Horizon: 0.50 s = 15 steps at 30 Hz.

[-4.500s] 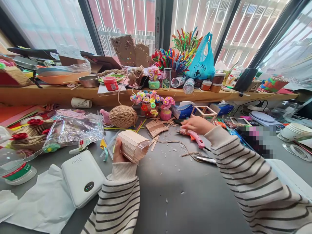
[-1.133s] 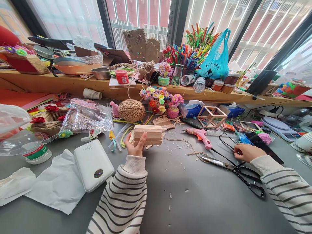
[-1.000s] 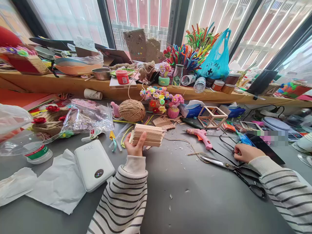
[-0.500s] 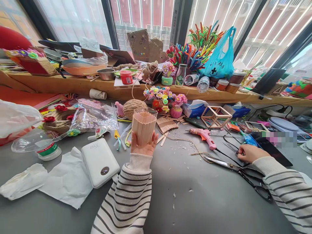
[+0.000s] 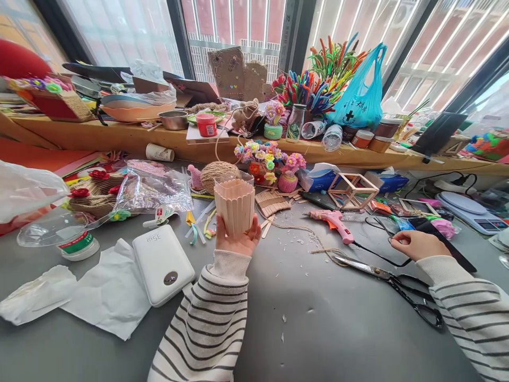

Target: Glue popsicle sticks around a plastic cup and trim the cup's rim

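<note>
Head view, centre of the frame: the left hand (image 5: 237, 239) grips from below a pale cup of glued wooden craft sticks (image 5: 236, 206), fingers curled around its base. The cup stands upright, long axis vertical, open scalloped mouth up. A second ago it lay sideways in the same hand. At right, the right hand (image 5: 413, 245) rests on the grey table (image 5: 318, 329), fingertips drawn together beside black-handled scissors (image 5: 392, 280); whether it pinches anything I cannot tell
</note>
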Tool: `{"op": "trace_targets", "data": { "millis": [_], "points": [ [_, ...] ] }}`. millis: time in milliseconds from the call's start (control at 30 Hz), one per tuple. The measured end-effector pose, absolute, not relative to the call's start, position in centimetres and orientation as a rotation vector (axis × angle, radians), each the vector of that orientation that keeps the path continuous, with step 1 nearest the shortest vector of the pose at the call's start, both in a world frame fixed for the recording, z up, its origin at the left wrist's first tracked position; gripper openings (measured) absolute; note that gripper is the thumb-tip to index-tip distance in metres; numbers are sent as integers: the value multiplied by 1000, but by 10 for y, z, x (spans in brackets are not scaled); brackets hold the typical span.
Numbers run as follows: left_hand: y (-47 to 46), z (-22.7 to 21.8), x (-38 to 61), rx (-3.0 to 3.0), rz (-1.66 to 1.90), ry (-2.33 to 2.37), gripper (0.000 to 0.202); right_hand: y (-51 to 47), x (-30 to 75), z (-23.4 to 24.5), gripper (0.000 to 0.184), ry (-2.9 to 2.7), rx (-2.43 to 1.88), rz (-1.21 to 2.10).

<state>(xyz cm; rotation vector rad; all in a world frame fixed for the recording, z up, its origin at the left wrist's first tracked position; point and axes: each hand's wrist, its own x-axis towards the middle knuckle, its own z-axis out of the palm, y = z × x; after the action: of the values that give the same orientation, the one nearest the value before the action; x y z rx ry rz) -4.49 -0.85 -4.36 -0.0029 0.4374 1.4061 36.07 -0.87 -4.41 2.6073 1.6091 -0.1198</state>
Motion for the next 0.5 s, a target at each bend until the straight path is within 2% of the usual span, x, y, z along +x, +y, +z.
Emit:
{"op": "trace_targets", "data": {
  "millis": [167,300,500],
  "points": [
    [-7,-45,-43,11,1442,498,46,-10,361,-44,25,1587,2586,-83],
    [-5,-38,-48,23,1513,530,42,-11,367,-45,19,1572,2546,-124],
    [-4,-13,-83,88,1546,326,71,-10,376,-54,12,1636,2525,-266]
  ]
}}
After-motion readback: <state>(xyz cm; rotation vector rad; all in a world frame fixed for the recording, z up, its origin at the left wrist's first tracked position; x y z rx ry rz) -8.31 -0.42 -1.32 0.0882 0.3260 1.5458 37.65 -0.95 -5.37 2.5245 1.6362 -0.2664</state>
